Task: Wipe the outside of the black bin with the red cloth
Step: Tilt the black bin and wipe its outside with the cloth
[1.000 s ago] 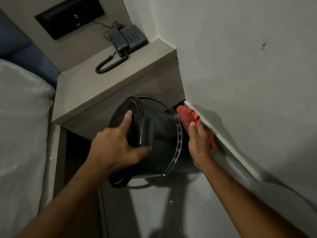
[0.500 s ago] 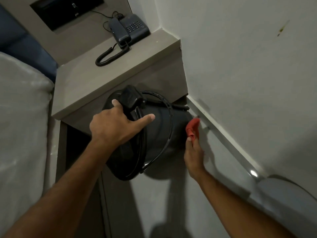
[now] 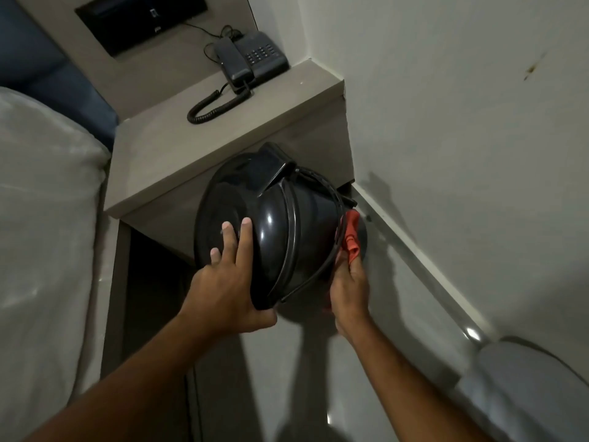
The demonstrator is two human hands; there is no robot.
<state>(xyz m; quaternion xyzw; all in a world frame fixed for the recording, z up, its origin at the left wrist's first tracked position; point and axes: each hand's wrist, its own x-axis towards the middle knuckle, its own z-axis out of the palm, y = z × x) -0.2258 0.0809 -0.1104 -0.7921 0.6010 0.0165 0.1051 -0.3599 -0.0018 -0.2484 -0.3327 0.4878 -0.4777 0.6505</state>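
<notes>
The glossy black bin [image 3: 280, 224] is held tilted in the air in front of the bedside unit, its closed lid facing me. My left hand [image 3: 229, 282] grips it from below, fingers spread on the lid and thumb under the rim. My right hand [image 3: 349, 288] holds the red cloth [image 3: 352, 234] against the bin's right outer side. Most of the cloth is hidden behind the bin and my fingers. A thin black wire handle [image 3: 322, 263] loops around the bin's body.
A grey bedside unit [image 3: 197, 148] stands right behind the bin, with a dark corded telephone [image 3: 251, 59] on top. A white bed [image 3: 41, 218] fills the left. The white wall [image 3: 462, 138] and its skirting [image 3: 420, 260] run close on the right. Glossy floor lies below.
The bin has turned so its lid faces me. My left hand shifted from the lid's top edge to its lower side. My right hand stays with the cloth on the bin's right side.
</notes>
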